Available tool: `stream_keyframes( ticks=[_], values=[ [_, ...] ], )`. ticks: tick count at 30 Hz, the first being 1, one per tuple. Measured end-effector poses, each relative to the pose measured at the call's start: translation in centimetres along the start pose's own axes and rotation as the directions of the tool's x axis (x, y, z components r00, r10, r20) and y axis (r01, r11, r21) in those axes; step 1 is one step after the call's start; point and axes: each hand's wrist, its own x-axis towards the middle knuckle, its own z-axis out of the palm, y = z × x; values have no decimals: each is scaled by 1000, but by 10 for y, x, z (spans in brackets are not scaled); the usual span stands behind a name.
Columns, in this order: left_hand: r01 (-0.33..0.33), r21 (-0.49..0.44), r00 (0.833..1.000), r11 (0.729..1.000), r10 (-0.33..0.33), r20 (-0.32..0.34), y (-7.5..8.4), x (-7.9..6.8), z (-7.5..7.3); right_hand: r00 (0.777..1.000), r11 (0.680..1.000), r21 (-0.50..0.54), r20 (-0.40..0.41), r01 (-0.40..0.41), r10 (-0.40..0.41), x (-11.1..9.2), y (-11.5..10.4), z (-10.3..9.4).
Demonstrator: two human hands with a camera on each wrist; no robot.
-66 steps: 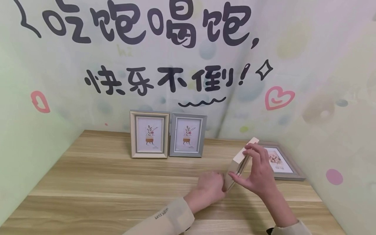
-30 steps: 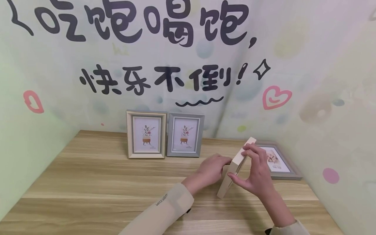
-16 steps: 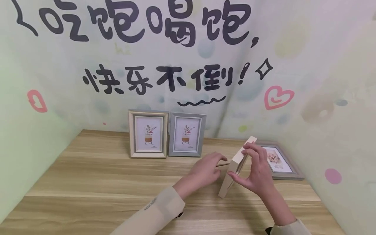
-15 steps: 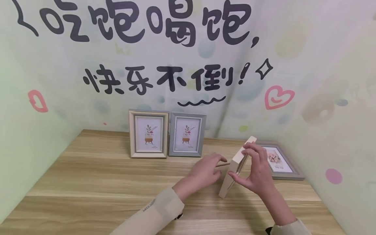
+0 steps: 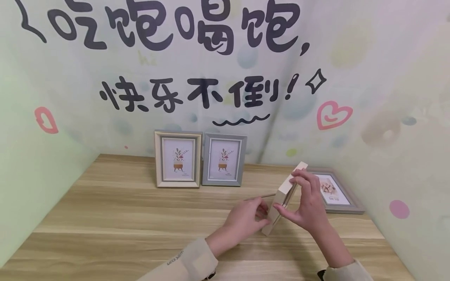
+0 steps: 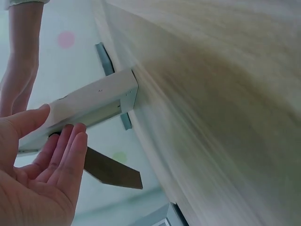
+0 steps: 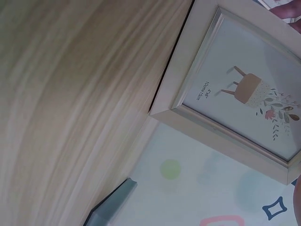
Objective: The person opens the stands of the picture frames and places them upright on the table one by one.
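Note:
A cream picture frame [image 5: 274, 212] stands on its edge on the table, turned side-on in the head view. Its front, with a potted-plant print [image 7: 251, 92], faces the right wrist camera. My right hand [image 5: 311, 207] grips the frame, thumb on the near side and fingers over the top. Behind it, the brown stand flap [image 6: 113, 168] sticks out from the back. My left hand [image 5: 242, 220] is under that flap, fingers fairly straight in the left wrist view, fingertips right at the back and thumb tip at the frame's side edge.
Two picture frames stand upright by the back wall, one cream-gold [image 5: 161, 184] and one grey-blue [image 5: 223, 183]. Beyond my right hand, a grey-brown frame [image 5: 348, 210] with a flower print lies on the table. Side walls close in the wooden table [image 5: 116, 218] left and right.
My left hand went up from the frame's lower back to the stand flap, which came out from the back. It then dropped under the flap to the frame's edge. My right hand kept its grip.

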Motion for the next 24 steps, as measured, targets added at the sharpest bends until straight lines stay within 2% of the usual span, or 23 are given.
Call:
stream_keyframes(
  ticks=[14, 20, 24],
  values=[
    [11, 43, 996, 999, -7, -88, 7, 2, 12, 1000, 1000, 0, 1, -19, 19, -3, -1, 1],
    [8, 136, 994, 991, 7, -105, 7, 3, 16, 1000, 1000, 4, -5, -13, 13, -2, -2, 1],
    [-9, 184, 993, 983, 31, -117, 8, 2, 18, 1000, 998, 55, -11, -18, 18, -2, -1, -1]
  ],
)
